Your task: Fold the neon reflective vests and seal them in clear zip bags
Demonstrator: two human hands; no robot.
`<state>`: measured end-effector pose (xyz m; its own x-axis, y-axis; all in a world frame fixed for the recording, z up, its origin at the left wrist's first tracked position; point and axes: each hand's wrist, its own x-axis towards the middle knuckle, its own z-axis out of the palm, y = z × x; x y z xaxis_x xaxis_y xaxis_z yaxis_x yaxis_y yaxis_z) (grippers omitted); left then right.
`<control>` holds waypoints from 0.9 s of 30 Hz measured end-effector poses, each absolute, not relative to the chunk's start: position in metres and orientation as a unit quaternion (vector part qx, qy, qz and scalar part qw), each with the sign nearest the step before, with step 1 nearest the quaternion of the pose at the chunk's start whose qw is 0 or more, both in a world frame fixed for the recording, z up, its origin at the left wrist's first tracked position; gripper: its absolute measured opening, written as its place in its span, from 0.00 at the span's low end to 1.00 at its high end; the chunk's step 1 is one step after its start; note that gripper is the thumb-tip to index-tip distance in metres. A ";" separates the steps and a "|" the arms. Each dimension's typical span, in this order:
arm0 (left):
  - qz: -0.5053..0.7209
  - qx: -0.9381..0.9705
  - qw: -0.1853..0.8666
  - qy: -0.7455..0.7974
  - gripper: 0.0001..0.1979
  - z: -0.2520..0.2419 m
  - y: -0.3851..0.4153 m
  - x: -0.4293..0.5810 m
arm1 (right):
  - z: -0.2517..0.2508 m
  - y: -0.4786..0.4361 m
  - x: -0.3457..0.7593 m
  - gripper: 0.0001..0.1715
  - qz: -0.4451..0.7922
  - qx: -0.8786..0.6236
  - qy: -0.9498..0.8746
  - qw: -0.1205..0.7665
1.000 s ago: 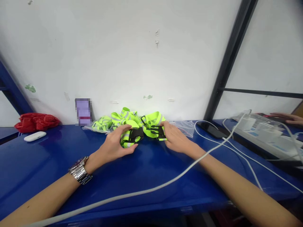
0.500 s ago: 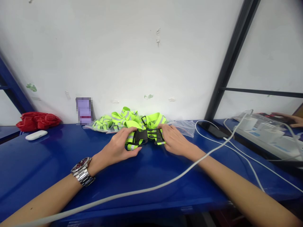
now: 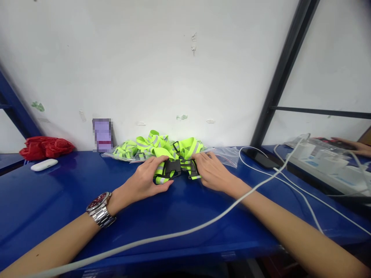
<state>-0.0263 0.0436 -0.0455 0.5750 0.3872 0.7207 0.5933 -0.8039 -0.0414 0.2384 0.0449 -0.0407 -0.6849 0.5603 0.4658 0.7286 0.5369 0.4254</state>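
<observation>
My left hand grips the socket half of a black side-release buckle between thumb and fingers. Opposite it, my right hand pinches the pronged half of the buckle. The prongs point left and meet the socket's mouth; how deep they sit is hard to see. Neon-yellow reflective straps with grey stripes run from both halves and lie heaped behind my hands. Under and beside the straps is a clear plastic bag.
A white cable crosses in front of both forearms. On the blue table lie a red plastic bag, a white earbud case and a dark phone. White chargers stand at right. Another person's hand shows beyond.
My right hand has moved slightly left, bringing the pronged half closer to the socket half, so less of the prongs shows. My left hand has stayed nearly still.
</observation>
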 end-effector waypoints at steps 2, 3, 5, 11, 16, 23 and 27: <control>-0.366 -0.877 0.140 -0.279 0.31 -0.045 0.043 -0.026 | -0.040 0.044 0.238 0.23 -0.318 -0.369 -0.863 0.133; -0.365 -0.878 0.140 -0.277 0.31 -0.045 0.043 -0.025 | -0.040 0.043 0.237 0.22 -0.324 -0.367 -0.862 0.128; -0.353 -0.884 0.140 -0.271 0.31 -0.045 0.043 -0.025 | -0.039 0.041 0.236 0.21 -0.340 -0.360 -0.861 0.117; -0.319 -0.898 0.141 -0.269 0.32 -0.043 0.039 -0.024 | -0.043 0.041 0.230 0.18 -0.366 -0.346 -0.858 0.098; -0.293 -0.911 0.113 -0.268 0.31 -0.042 0.034 -0.021 | -0.047 0.040 0.219 0.19 -0.356 -0.346 -0.862 0.100; -0.321 -0.896 0.122 -0.282 0.32 -0.044 0.041 -0.016 | -0.041 0.042 0.217 0.19 -0.303 -0.391 -0.862 0.110; -0.395 -0.877 0.185 -0.199 0.21 -0.042 0.023 -0.008 | -0.039 0.046 0.226 0.26 -0.203 -0.446 -0.853 0.182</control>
